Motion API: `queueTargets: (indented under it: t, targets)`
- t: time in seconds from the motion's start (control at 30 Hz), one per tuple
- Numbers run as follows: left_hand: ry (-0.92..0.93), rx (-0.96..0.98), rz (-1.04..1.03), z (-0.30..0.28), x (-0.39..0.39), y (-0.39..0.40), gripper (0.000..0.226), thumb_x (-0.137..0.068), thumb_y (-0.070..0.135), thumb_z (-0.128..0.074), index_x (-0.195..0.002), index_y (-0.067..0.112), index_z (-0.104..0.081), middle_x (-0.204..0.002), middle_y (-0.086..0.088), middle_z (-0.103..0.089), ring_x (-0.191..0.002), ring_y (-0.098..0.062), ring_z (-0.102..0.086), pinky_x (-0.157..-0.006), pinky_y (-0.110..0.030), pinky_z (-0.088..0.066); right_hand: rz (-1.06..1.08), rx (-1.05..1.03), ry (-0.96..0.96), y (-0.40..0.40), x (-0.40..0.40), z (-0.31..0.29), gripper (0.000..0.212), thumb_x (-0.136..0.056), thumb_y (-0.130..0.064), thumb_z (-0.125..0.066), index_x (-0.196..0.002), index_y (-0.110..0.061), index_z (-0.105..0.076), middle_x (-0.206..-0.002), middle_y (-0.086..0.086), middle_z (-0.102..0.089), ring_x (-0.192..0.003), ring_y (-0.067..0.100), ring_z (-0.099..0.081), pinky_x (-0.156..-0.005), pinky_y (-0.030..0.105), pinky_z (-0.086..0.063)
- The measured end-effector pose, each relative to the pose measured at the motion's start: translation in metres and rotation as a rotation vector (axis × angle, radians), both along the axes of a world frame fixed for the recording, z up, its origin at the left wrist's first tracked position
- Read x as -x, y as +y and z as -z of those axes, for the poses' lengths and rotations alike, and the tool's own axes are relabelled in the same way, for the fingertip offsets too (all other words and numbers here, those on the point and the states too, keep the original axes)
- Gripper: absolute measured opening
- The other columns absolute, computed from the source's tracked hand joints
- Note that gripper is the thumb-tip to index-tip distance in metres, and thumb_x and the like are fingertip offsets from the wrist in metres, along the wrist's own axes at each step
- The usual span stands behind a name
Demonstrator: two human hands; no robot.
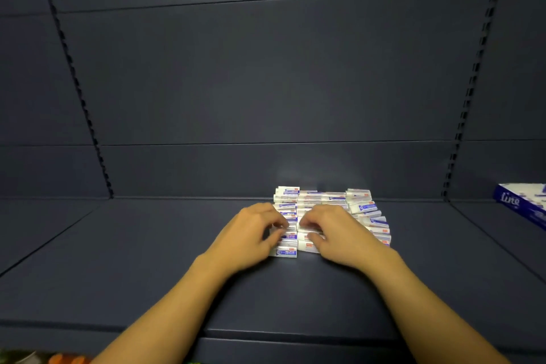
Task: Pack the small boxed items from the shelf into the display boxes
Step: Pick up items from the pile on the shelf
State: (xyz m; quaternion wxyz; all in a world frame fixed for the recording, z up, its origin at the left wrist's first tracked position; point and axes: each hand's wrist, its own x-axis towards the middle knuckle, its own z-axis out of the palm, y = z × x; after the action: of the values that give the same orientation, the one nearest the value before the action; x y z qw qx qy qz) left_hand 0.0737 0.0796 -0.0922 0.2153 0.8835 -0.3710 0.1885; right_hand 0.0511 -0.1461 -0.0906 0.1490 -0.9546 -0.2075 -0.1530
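Small white-and-blue boxes (325, 210) lie in rows; both hands' fingers (276, 229) curl onto them.

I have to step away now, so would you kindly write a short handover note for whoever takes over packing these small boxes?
Left hand: fingers curled on the left side of the stack of small boxes.
Right hand: fingers curled on boxes in the middle of the stack.
The stack sits on the dark shelf, near the back panel.
A blue and white box lies at the right edge.
Done: nothing visibly packed.
Left: all the small boxes; no display box clearly identified.
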Motion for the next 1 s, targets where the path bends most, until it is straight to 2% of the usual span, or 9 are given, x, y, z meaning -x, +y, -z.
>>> queueTargets:
  t: [0.17, 0.3, 0.43, 0.6, 0.67, 0.8, 0.9, 1.0]
  targets:
    - [-0.004, 0.075, 0.059, 0.009, 0.002, 0.006, 0.009, -0.096, 0.028, -0.063, -0.098, 0.024, -0.071, -0.094, 0.02, -0.059, -0.092, 0.001, -0.053, -0.085, -0.015, -0.041, 0.003, -0.091, -0.072, -0.011, 0.002, 0.003, 0.016, -0.089, -0.015, -0.066, -0.103, -0.022, -0.072, -0.088, -0.019, -0.056, -0.082, 0.001, -0.053, -0.077, 0.01, -0.038]
    - [0.033, 0.049, 0.08, 0.016, 0.004, 0.009, 0.01, -0.093, 0.035, -0.068, -0.097, 0.026, -0.07, -0.094, 0.027, -0.054, -0.094, 0.005, -0.051, -0.086, -0.018, -0.043, -0.039, -0.078, -0.052, -0.015, 0.004, 0.006, 0.01, -0.088, -0.02, -0.071, -0.097, -0.021, -0.074, -0.086, -0.017, -0.058, -0.082, 0.002, -0.054, -0.077, 0.017, -0.042]
    - [0.041, 0.017, 0.091, 0.017, 0.003, 0.008, 0.016, -0.091, 0.044, -0.07, -0.095, 0.028, -0.071, -0.1, 0.041, -0.047, -0.099, 0.015, -0.046, -0.085, -0.008, -0.036, -0.088, -0.035, -0.023, -0.014, 0.005, 0.009, 0.01, -0.088, -0.029, -0.074, -0.094, -0.022, -0.074, -0.088, -0.013, -0.06, -0.087, 0.005, -0.051, -0.08, 0.021, -0.043]
    - [0.025, -0.004, 0.099, 0.016, 0.004, 0.006, 0.014, -0.09, 0.038, -0.073, -0.097, 0.026, -0.072, -0.104, 0.047, -0.043, -0.099, 0.018, -0.044, -0.086, -0.006, -0.035, -0.118, -0.035, -0.026, -0.013, 0.005, 0.011, 0.006, -0.087, -0.026, -0.075, -0.084, -0.022, -0.071, -0.085, -0.015, -0.058, -0.085, 0.002, -0.048, -0.078, 0.02, -0.042]
    - [0.022, -0.014, 0.107, 0.016, 0.006, 0.006, 0.013, -0.091, 0.034, -0.073, -0.098, 0.024, -0.071, -0.099, 0.042, -0.047, -0.096, 0.015, -0.046, -0.084, -0.01, -0.039, -0.12, -0.031, -0.021, -0.012, 0.005, 0.011, 0.008, -0.087, -0.024, -0.074, -0.081, -0.022, -0.068, -0.084, -0.016, -0.056, -0.085, 0.003, -0.047, -0.079, 0.022, -0.043]
    - [0.012, -0.033, 0.081, 0.015, 0.007, 0.007, 0.012, -0.092, 0.031, -0.071, -0.095, 0.019, -0.068, -0.093, 0.019, -0.057, -0.089, -0.001, -0.053, -0.083, -0.028, -0.05, -0.131, -0.009, -0.001, -0.01, 0.006, 0.012, 0.019, -0.089, -0.021, -0.07, -0.076, -0.023, -0.057, -0.08, -0.016, -0.052, -0.082, 0.003, -0.045, -0.077, 0.026, -0.044]
    - [0.007, -0.041, 0.068, 0.015, 0.008, 0.008, 0.013, -0.093, 0.032, -0.069, -0.095, 0.02, -0.067, -0.094, 0.014, -0.059, -0.089, -0.004, -0.054, -0.083, -0.03, -0.049, -0.135, 0.01, 0.009, -0.01, 0.006, 0.013, 0.023, -0.09, -0.021, -0.069, -0.075, -0.023, -0.052, -0.08, -0.013, -0.055, -0.081, 0.006, -0.046, -0.076, 0.028, -0.044]
    - [0.007, -0.044, 0.067, 0.015, 0.009, 0.008, 0.012, -0.092, 0.033, -0.068, -0.096, 0.022, -0.066, -0.095, 0.015, -0.059, -0.089, -0.004, -0.054, -0.082, -0.029, -0.049, -0.139, -0.022, 0.043, -0.011, 0.006, 0.013, 0.029, -0.086, -0.023, -0.075, -0.072, -0.028, -0.05, -0.082, -0.014, -0.054, -0.082, 0.003, -0.046, -0.077, 0.021, -0.042]
